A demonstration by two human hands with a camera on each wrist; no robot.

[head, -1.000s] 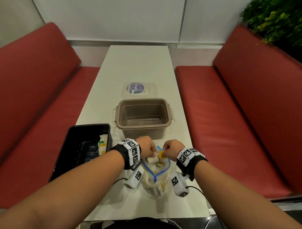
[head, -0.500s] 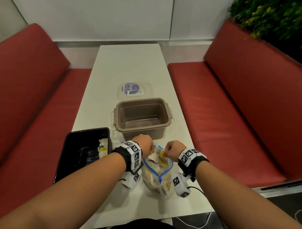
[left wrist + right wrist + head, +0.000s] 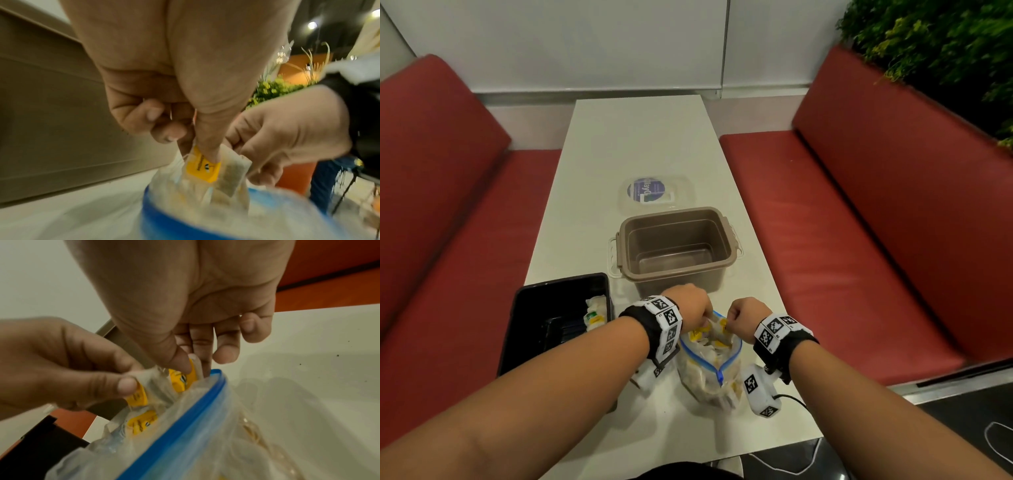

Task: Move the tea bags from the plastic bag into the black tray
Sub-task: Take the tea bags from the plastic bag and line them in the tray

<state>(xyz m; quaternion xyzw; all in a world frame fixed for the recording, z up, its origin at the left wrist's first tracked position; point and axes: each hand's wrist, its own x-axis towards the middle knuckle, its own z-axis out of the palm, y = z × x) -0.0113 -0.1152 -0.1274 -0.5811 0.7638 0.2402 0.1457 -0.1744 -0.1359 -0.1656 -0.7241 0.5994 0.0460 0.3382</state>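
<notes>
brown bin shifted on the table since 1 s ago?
No. The brown bin keeps the same spot between the clear lid and the black tray; only the head camera moved.

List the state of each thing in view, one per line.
plastic bag: open at the top, upright on the table, tea bags inside
left hand: pinches a tea bag at the bag's mouth
right hand: pinches another tea bag at the bag's mouth
black tray: holds a few tea bags at its right side
brown tub: open, empty
lid: off, flat behind the tub
</notes>
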